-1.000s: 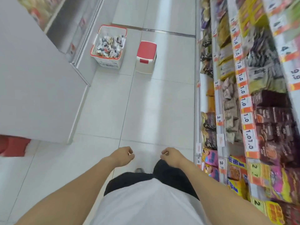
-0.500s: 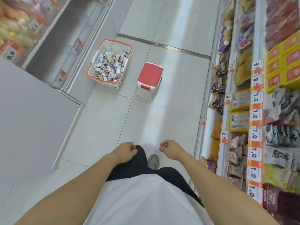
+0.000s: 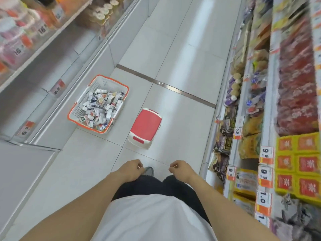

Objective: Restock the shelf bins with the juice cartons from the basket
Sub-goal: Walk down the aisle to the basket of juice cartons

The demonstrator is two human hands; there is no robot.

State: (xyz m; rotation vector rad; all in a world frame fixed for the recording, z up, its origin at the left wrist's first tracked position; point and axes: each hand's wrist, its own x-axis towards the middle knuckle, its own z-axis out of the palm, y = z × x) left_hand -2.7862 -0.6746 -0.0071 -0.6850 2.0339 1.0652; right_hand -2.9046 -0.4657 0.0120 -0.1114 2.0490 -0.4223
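Dozens of small juice cartons [image 3: 102,108] lie heaped in the white basket with the orange rim [image 3: 79,103], which sits on the floor tiles against the foot of the left-hand shelving. Just to its right stands a red-topped step stool [image 3: 145,127]. Compared with a second ago, basket and stool sit lower and larger in view, and the left shelf's price tags have come into sight: the person is walking up the aisle toward them. Both hands hang in front of the hips, the left hand [image 3: 130,168] and the right hand [image 3: 180,168] each loosely curled and holding nothing. No carton has been picked up yet; judging by the closing gap, reaching into the basket comes next. Snack packets [image 3: 293,94] fill the right-hand shelves.
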